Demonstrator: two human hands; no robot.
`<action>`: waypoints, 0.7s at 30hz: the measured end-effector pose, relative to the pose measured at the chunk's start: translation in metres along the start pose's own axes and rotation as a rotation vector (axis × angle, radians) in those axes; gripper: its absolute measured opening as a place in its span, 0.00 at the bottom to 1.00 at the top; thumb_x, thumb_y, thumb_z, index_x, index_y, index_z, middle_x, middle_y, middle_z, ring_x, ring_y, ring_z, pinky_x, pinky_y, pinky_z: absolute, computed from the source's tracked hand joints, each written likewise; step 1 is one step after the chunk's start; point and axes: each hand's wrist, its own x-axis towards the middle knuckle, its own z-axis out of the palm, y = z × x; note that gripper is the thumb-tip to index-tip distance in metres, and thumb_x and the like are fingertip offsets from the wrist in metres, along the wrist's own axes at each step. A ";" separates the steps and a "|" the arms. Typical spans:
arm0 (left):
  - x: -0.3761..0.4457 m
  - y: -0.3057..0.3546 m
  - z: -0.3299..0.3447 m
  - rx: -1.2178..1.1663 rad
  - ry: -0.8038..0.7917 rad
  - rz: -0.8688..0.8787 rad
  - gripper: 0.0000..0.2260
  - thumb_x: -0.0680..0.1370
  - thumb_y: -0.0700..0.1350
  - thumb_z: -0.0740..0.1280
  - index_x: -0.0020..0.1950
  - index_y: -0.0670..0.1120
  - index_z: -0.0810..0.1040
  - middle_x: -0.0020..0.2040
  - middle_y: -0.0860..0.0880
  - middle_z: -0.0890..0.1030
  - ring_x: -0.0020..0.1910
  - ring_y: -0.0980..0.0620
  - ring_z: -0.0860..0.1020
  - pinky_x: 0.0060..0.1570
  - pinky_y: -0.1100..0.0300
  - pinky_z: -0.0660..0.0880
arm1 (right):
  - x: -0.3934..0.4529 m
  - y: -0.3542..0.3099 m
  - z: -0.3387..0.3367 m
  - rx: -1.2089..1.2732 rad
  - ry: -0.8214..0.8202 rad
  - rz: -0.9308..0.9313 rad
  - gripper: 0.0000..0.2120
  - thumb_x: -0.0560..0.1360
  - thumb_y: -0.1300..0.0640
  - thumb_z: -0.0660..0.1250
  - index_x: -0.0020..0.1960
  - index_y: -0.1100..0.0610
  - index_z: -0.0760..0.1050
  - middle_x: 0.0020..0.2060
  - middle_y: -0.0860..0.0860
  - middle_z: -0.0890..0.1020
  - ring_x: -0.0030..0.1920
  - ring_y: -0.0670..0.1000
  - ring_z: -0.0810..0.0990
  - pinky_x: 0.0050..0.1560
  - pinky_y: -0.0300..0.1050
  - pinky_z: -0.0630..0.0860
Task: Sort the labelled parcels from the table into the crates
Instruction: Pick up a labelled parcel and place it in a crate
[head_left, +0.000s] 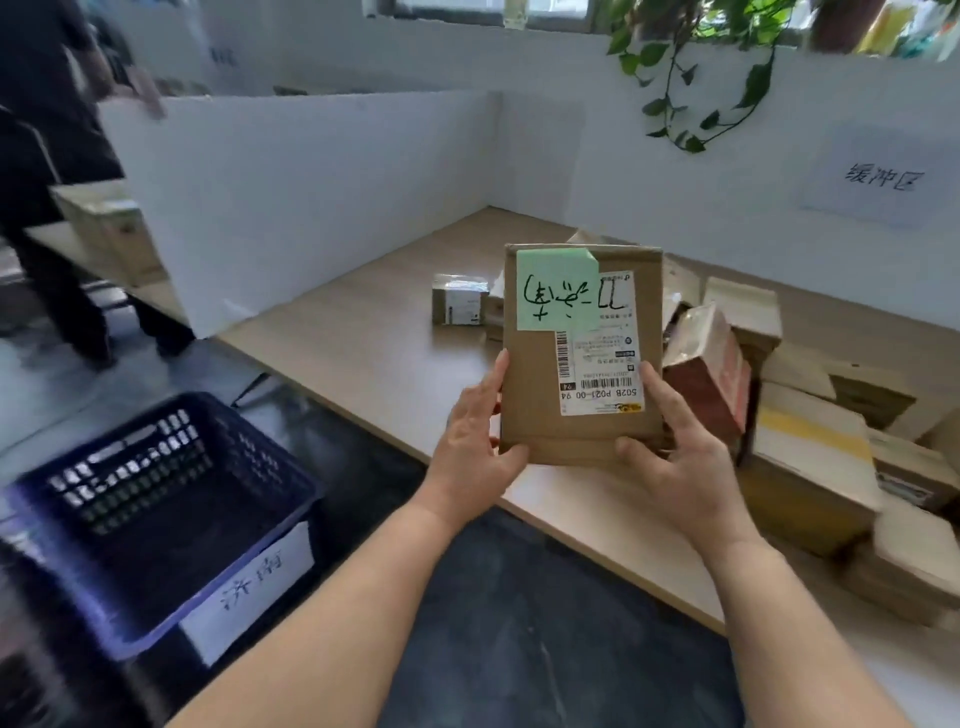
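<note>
I hold a flat brown cardboard parcel (535, 395) upright above the table's front edge, its face toward me. A green note with handwriting and a white shipping label are stuck on it, both upside down. My left hand (475, 441) grips its lower left edge and my right hand (680, 452) grips its lower right corner. A dark blue plastic crate (156, 525) with a white handwritten label stands on the floor at the lower left; its inside looks dark and I see no parcel in it.
The wooden table (374, 332) carries a pile of cardboard parcels (810, 447) at the right and a small taped box (460, 300) near the middle. White partition boards (291, 197) fence the table's back and left. A person in dark clothes (47, 156) stands at the far left.
</note>
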 end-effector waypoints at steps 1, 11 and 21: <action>-0.008 -0.009 -0.016 0.015 0.028 -0.035 0.40 0.75 0.41 0.68 0.74 0.65 0.46 0.64 0.57 0.63 0.66 0.54 0.66 0.61 0.52 0.74 | 0.004 -0.006 0.018 0.022 -0.046 0.003 0.37 0.75 0.64 0.69 0.70 0.34 0.58 0.59 0.36 0.74 0.60 0.40 0.72 0.65 0.36 0.66; -0.099 -0.090 -0.145 0.103 0.311 -0.415 0.40 0.74 0.41 0.69 0.78 0.59 0.50 0.72 0.56 0.62 0.72 0.56 0.59 0.72 0.58 0.58 | 0.023 -0.059 0.199 0.061 -0.550 -0.013 0.38 0.73 0.62 0.72 0.73 0.35 0.60 0.64 0.42 0.76 0.62 0.47 0.75 0.67 0.48 0.71; -0.138 -0.162 -0.217 0.096 0.497 -0.704 0.40 0.75 0.42 0.69 0.77 0.61 0.48 0.73 0.55 0.61 0.72 0.56 0.60 0.70 0.56 0.59 | 0.050 -0.105 0.333 0.005 -0.984 -0.086 0.37 0.77 0.59 0.68 0.76 0.37 0.53 0.65 0.42 0.70 0.60 0.44 0.69 0.63 0.46 0.70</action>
